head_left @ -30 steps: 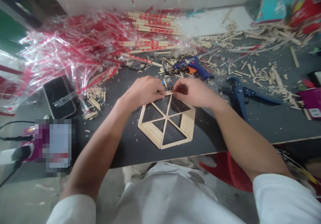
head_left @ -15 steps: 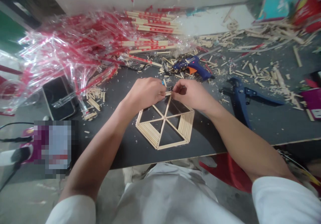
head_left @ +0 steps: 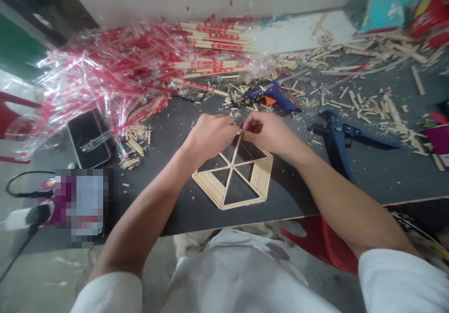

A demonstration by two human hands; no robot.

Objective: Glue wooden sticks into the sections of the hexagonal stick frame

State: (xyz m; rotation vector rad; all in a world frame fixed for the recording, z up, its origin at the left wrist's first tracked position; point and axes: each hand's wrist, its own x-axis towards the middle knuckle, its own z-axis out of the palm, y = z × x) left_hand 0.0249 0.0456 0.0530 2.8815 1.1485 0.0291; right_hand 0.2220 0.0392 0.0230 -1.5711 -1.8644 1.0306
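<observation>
A flat hexagon of glued wooden sticks (head_left: 234,182), with spokes crossing at its middle, lies on the dark table (head_left: 382,172) in front of me. My left hand (head_left: 210,135) and my right hand (head_left: 266,130) meet at its far edge. Both pinch a short wooden stick (head_left: 239,127) held against that edge, fingers closed. The fingertips hide most of the stick.
A blue glue gun (head_left: 271,95) lies just beyond my hands and a blue cutter (head_left: 338,133) to the right. Red-and-clear wrappers (head_left: 105,74) pile up at the left beside a phone (head_left: 87,137). Stick offcuts (head_left: 372,102) litter the right side.
Both hands have stayed pinched at the hexagon's far edge, drawing slightly closer together. The view has shifted a little; the hexagon has barely moved.
</observation>
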